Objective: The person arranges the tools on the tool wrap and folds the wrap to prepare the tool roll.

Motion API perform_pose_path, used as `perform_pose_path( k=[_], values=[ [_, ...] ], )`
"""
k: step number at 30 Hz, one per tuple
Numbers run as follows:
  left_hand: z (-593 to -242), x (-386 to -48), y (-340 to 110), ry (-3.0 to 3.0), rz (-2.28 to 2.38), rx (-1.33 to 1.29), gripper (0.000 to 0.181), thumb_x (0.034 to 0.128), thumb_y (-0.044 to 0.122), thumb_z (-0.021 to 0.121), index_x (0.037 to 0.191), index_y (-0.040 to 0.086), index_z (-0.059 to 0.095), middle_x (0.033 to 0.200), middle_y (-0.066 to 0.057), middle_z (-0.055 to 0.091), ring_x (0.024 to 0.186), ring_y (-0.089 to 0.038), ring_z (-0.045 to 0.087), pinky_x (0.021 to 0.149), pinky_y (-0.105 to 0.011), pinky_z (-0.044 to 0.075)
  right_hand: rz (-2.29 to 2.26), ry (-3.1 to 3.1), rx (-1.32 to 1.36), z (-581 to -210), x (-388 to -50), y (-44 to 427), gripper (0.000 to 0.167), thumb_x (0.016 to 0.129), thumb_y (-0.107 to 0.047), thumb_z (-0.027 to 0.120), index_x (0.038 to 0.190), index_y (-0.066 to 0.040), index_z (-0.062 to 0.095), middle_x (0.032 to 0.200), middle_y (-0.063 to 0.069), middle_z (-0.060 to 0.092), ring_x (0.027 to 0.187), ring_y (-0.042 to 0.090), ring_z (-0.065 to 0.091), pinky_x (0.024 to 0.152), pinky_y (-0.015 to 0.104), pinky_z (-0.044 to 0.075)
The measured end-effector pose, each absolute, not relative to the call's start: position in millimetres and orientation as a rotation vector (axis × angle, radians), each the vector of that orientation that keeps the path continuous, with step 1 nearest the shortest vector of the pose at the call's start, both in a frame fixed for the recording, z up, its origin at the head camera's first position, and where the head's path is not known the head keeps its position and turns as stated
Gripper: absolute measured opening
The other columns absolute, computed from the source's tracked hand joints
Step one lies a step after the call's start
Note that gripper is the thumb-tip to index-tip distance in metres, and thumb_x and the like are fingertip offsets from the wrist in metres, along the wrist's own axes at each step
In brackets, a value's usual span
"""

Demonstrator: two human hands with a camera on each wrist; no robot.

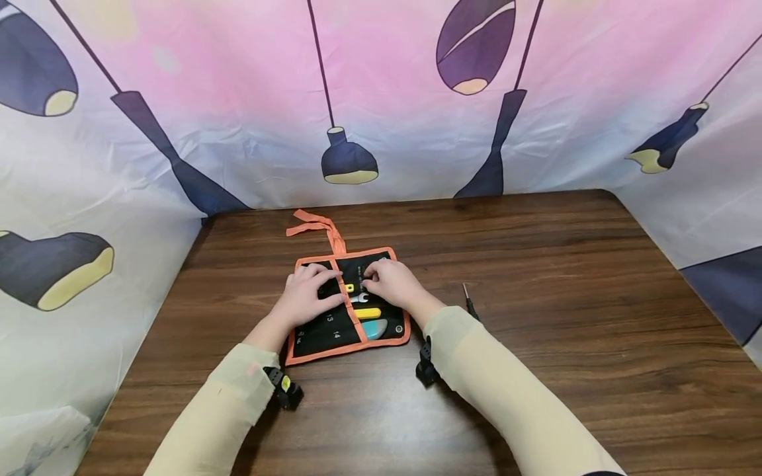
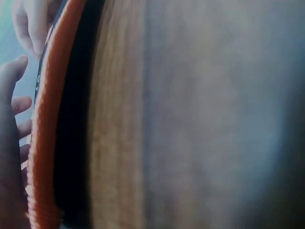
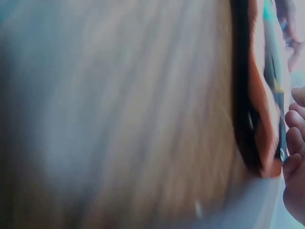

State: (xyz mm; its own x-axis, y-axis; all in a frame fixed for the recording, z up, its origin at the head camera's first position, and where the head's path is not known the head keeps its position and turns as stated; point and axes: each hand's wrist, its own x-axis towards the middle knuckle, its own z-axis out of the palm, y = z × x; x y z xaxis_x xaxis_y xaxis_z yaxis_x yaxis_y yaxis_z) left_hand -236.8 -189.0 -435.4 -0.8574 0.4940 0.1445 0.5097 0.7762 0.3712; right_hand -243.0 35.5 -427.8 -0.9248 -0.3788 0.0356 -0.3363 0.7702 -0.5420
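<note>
Pale sleeves [image 1: 199,416] reach over the wooden desk [image 1: 357,443], the right one nearly meeting a slim screwdriver [image 1: 471,307]. On the desk's left half lies the black tool pouch [image 1: 315,334]; left fingers [image 1: 321,274] spread across it, right fingers [image 1: 372,285] curl near its top, their hold uncertain. Only the right wrist view shows the orange trim [image 3: 267,129] buckling side-on. Rightward, wood stretches toward the patterned cloth [image 1: 655,218].

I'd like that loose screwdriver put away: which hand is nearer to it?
Right. The right hand is over the right half of the pouch, left of the screwdriver; the left hand is over its left half, farther away.
</note>
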Motion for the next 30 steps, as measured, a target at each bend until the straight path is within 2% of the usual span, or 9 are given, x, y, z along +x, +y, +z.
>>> perform_pose_path(
  k=[6, 14, 30],
  values=[
    [-438, -242, -190, -2.997, -0.504, -0.813, 0.057, 0.0865, 0.056, 0.056, 0.131, 0.021, 0.056, 0.108, -0.008, 0.048, 0.095, -0.027, 0.038, 0.077, -0.044, 0.029, -0.879, 2.922, -0.565, -422, -240, 58, 0.02, 0.089, -0.024, 0.063, 0.101, -0.008, 0.069, 0.079, -0.002, 0.057, 0.071, 0.013, 0.051, 0.069, 0.029, 0.043],
    [-443, -241, -189, -3.024, -0.502, -0.825, 0.058, 0.0852, 0.057, 0.057, 0.132, 0.023, 0.055, 0.106, -0.006, 0.046, 0.093, -0.026, 0.036, 0.075, -0.043, 0.028, -0.947, 2.945, -0.474, -421, -236, 93, 0.02, 0.088, -0.023, 0.064, 0.1, -0.007, 0.069, 0.079, 0.0, 0.055, 0.069, 0.014, 0.05, 0.064, 0.029, 0.042],
    [-446, -249, -189, -3.001, -0.517, -0.777, 0.055, 0.083, 0.057, 0.06, 0.127, 0.026, 0.057, 0.103, -0.004, 0.044, 0.091, -0.025, 0.034, 0.075, -0.042, 0.025, -0.985, 3.01, -0.442, -421, -231, 146, 0.023, 0.088, -0.024, 0.064, 0.101, -0.006, 0.068, 0.082, 0.001, 0.058, 0.072, 0.016, 0.052, 0.07, 0.034, 0.043]
  ],
)
